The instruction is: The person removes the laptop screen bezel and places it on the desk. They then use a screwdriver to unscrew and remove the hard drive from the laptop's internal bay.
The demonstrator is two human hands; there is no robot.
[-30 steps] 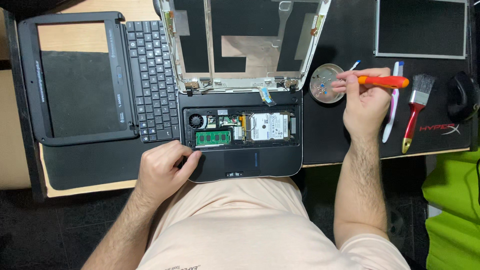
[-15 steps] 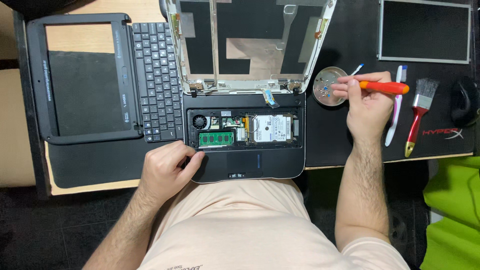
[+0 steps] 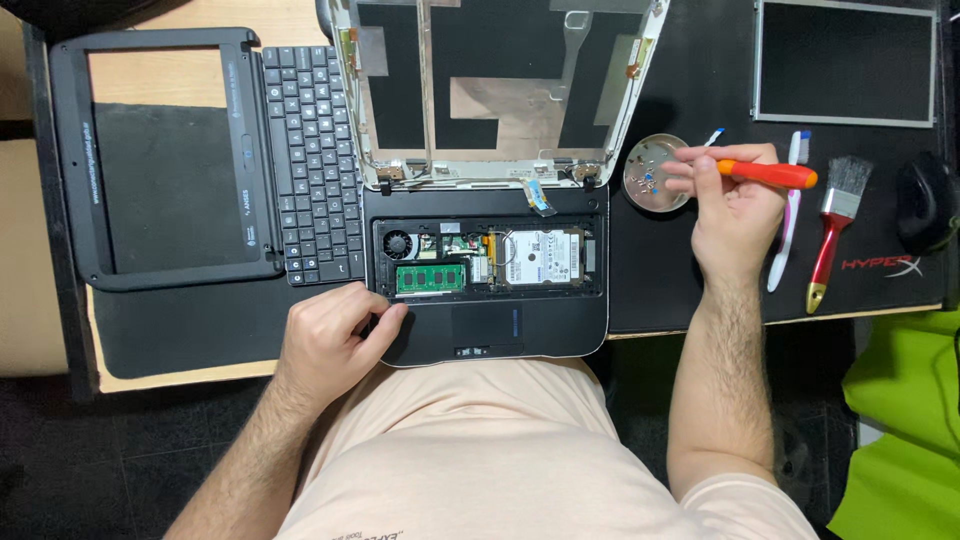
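Note:
An opened small laptop lies in front of me, its keyboard removed so that the fan, a green memory board and a silver hard drive show. My left hand rests on the laptop's front left corner, fingers curled on the palm rest. My right hand holds an orange-handled screwdriver over a small round metal dish with several screws. The stripped lid frame stands open behind the base.
A detached keyboard and a black screen bezel lie at the left. A bare screen panel, a white tool, a red-handled brush and a black mouse lie at the right. Green fabric sits low right.
The view has shifted slightly; my right hand with the screwdriver stays by the dish. My left hand stays on the laptop's corner.

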